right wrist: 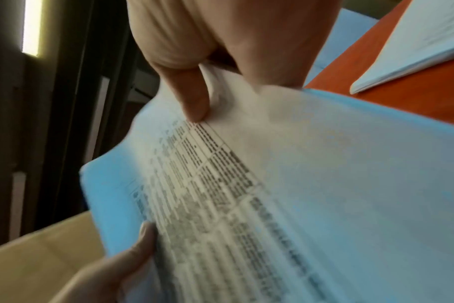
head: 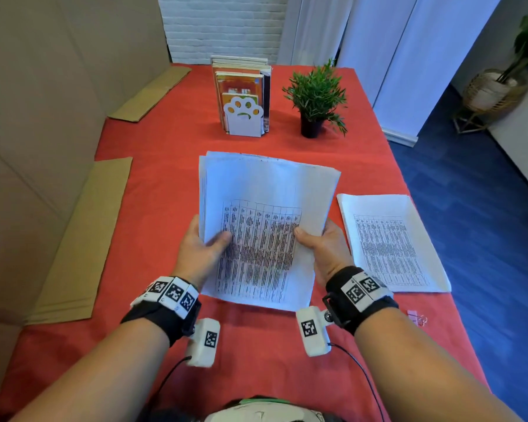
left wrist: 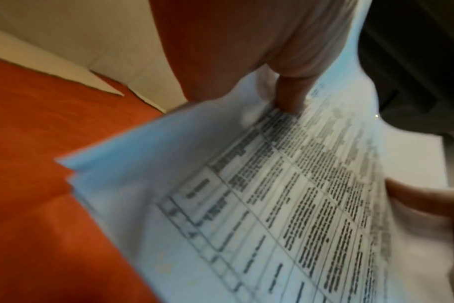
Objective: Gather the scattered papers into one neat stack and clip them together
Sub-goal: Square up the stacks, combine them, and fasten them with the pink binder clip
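A bundle of printed sheets [head: 262,214] with a dense table is lifted above the red tablecloth [head: 153,184], its edges uneven at the top. My left hand [head: 201,248] grips its left edge, thumb on top. My right hand [head: 320,245] grips the right edge the same way. The wrist views show each thumb on the bundle [left wrist: 272,205] [right wrist: 298,184]. Another pile of printed papers [head: 390,242] lies flat on the cloth to the right, also seen as papers [right wrist: 423,41]. A pink binder clip [head: 416,318] lies near my right wrist.
A white paw-shaped bookend with books [head: 243,99] and a small potted plant [head: 316,99] stand at the back. Flat cardboard pieces [head: 83,239] lie on the left, with cardboard walls beyond. The table's right edge drops to a blue floor [head: 485,208].
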Available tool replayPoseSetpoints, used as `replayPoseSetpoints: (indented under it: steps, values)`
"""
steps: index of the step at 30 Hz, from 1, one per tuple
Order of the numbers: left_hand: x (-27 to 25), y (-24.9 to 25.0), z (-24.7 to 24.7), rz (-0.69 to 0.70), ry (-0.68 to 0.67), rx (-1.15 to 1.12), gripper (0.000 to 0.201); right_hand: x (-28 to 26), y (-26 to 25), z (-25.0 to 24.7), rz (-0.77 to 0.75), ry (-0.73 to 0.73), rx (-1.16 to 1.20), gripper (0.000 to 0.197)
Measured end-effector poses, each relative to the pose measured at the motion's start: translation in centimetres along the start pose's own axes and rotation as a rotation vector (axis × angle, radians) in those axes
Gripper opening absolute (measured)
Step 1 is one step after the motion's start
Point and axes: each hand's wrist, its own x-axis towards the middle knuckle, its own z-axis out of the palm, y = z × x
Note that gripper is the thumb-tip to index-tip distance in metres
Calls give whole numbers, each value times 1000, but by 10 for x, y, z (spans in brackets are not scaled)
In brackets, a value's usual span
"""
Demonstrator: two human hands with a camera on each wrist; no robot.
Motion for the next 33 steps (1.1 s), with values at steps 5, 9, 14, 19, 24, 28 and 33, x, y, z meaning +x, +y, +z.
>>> replayPoseSetpoints:
  steps: [5,9,14,19,24,28,33]
  values:
    - [-1,0,1,-88,88,-88,31,-4,3,0,28,-53,-142,54]
    - [-4,-1,-4,-224,-88,-64,52,-6,9,-8,23,-18,-238,33]
    - [-10,-8,-11,-292,-125,-57,25,-7,9,-13,93,34,-194,35]
    - [-14,-18,-5,-334,-105,-13,42,-11,12,-15,150,-8,-173,25]
    - [-15,-14,-7,-270,-129,120,47,-11,10,-17,151,11,-232,22]
    - [-20,-11,-3,-202,-73,176,22,-12,16,-16,194,-46,-242,29]
    - [-21,-20,-8,-235,-144,128,24,-12,14,-18,121,59,-272,29]
